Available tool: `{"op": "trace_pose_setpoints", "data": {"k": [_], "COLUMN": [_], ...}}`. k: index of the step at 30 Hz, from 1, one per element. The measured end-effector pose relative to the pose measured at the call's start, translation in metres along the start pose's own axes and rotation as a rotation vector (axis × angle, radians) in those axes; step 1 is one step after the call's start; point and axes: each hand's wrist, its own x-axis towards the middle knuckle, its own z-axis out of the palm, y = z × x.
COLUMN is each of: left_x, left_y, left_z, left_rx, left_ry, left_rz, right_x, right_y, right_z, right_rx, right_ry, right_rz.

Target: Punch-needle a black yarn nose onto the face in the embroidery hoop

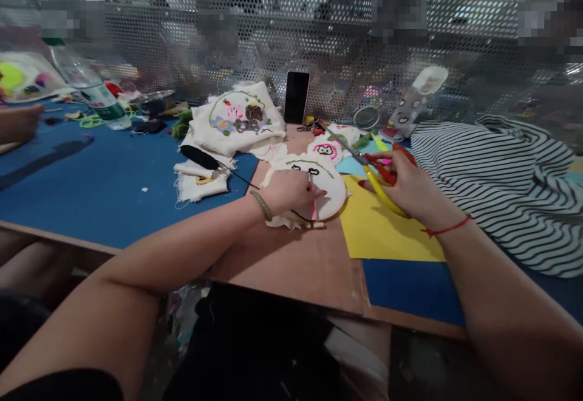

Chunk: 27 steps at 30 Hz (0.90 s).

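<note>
My left hand [296, 189] is closed over an embroidery hoop [334, 197] with white cloth in it. A slim pink item [314, 208] shows under its fingers; I cannot make out its kind. Black stitched shapes and a green stitched line run across the cloth above my fingers. To the right, my right hand [407, 182] grips scissors [383, 189] with red and yellow handles, their blades pointing up and left, away from the hoop's face. A smaller round piece [324, 149] with pink and black stitching lies just behind the hoop.
Behind stand a phone [297, 97] and a perforated metal screen [273, 36]. Embroidered cloth [241, 118] and a black-handled tool [199, 157] lie left; a bottle [98, 94] leans farther off. Yellow paper [387, 240] and striped fabric [496, 176] lie right. Another person's hand [18, 124] is far left.
</note>
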Motion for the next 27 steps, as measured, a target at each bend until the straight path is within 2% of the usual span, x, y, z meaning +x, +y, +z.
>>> {"op": "trace_pose_setpoints", "data": {"k": [2,7,11,14,16,20,27], "left_x": [0.003,0.01,0.006,0.001,-0.001,-0.001,0.003], "left_y": [-0.002,-0.025,-0.044,-0.048,-0.046,-0.045,-0.053], "left_z": [0.0,-0.011,-0.023,-0.025,-0.024,-0.018,-0.01], "left_rx": [-0.02,-0.151,-0.27,-0.375,-0.422,-0.393,-0.403], "left_ry": [-0.006,-0.113,-0.193,-0.25,-0.241,-0.125,-0.137], "left_rz": [-0.021,-0.091,-0.143,-0.127,-0.112,-0.128,-0.082], "right_x": [-0.001,-0.005,-0.003,-0.002,-0.002,-0.005,-0.004], "right_y": [-0.003,-0.012,-0.005,0.005,0.009,0.013,0.016], "right_z": [0.0,-0.009,-0.015,-0.014,-0.012,-0.011,-0.009], "right_rx": [-0.161,-0.258,-0.32,-0.368,-0.391,-0.439,-0.445], "right_ry": [-0.027,-0.18,-0.236,-0.251,-0.256,-0.264,-0.229], "right_rz": [-0.023,0.011,0.012,-0.037,-0.068,-0.13,-0.132]}}
